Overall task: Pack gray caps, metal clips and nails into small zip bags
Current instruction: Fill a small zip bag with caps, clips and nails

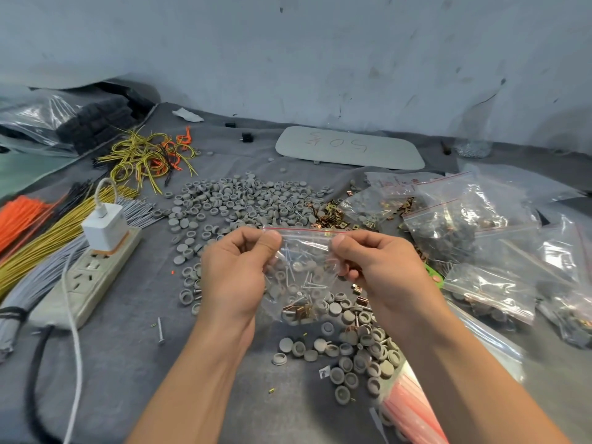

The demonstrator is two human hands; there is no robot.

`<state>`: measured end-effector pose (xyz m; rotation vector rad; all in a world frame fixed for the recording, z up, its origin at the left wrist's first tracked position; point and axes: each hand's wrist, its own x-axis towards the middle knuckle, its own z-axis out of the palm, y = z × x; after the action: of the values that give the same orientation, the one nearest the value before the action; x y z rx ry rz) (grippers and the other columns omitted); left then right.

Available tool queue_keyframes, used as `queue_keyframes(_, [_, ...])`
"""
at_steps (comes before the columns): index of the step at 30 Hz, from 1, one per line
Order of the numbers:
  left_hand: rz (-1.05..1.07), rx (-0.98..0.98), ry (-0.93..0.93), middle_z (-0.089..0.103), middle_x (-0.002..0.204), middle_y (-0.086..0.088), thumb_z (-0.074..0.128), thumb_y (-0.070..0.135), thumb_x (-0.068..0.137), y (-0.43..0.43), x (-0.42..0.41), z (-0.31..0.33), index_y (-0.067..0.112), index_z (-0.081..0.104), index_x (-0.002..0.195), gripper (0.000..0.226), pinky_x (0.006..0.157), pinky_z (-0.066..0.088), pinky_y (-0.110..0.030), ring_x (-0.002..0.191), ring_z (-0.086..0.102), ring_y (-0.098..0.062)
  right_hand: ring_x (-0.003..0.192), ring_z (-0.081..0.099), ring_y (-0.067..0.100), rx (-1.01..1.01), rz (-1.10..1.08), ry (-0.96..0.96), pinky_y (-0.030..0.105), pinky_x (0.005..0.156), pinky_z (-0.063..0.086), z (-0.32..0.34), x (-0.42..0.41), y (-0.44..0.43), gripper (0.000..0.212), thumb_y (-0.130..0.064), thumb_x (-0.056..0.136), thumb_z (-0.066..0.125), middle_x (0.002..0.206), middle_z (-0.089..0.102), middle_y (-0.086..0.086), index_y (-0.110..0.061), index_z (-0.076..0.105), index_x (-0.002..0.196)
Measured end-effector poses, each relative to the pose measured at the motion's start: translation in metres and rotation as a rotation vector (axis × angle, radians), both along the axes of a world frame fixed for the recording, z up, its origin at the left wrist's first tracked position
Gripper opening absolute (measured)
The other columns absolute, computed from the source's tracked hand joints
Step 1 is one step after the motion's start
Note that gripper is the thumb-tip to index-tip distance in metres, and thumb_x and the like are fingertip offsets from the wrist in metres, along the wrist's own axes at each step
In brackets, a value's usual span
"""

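A small clear zip bag with a red strip along its top hangs in the air above the grey cloth. Inside lie gray caps, nails and brass-coloured clips. My left hand pinches the bag's top left corner. My right hand pinches the top right corner. Loose gray caps are heaped behind the bag, and more gray caps lie below it. A pile of metal clips sits behind the bag, to the right. A single nail lies on the cloth at the left.
Filled zip bags are stacked at the right. A white power strip with a charger lies at the left, beside bundles of yellow, orange and grey wires. A grey plate marked "50" rests at the back. Pink empty bags sit at the bottom right.
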<state>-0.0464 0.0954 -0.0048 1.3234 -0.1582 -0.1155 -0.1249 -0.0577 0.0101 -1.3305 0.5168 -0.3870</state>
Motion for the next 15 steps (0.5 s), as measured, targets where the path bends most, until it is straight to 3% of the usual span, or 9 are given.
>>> queue_keyframes(4, [-0.024,0.052,-0.019,0.069,0.064,0.002,0.08,0.009,0.085,0.0038,0.0016,-0.0001,0.013,0.079,0.076,0.01,0.055,0.049,-0.014,0.054,0.057,-0.004,0.062,0.054,0.013,-0.051,0.046,0.059,0.021,0.058,0.047,-0.0032,-0.0015,-0.0031,0.011,-0.011,0.09,0.077,0.069,0.071,0.006,-0.003,0.078,0.083])
queue_keyframes(9, [0.044,0.061,-0.035,0.074,0.067,-0.003,0.082,0.006,0.082,0.0058,0.0037,-0.0006,0.02,0.079,0.067,0.021,0.056,0.051,-0.014,0.058,0.065,-0.006,0.061,0.055,0.016,-0.081,0.02,0.045,0.026,0.062,0.047,-0.0044,-0.0008,-0.0073,0.012,-0.006,0.086,0.08,0.071,0.073,0.011,-0.002,0.079,0.075])
queue_keyframes(15, [0.072,0.087,-0.079,0.067,0.06,0.006,0.07,0.002,0.093,-0.0002,0.0018,-0.0038,0.016,0.071,0.075,0.023,0.055,0.049,-0.014,0.056,0.056,-0.003,0.058,0.056,0.014,-0.067,0.036,0.017,0.026,0.061,0.046,-0.005,0.0032,-0.0064,0.019,-0.003,0.086,0.079,0.068,0.072,0.011,-0.009,0.08,0.068])
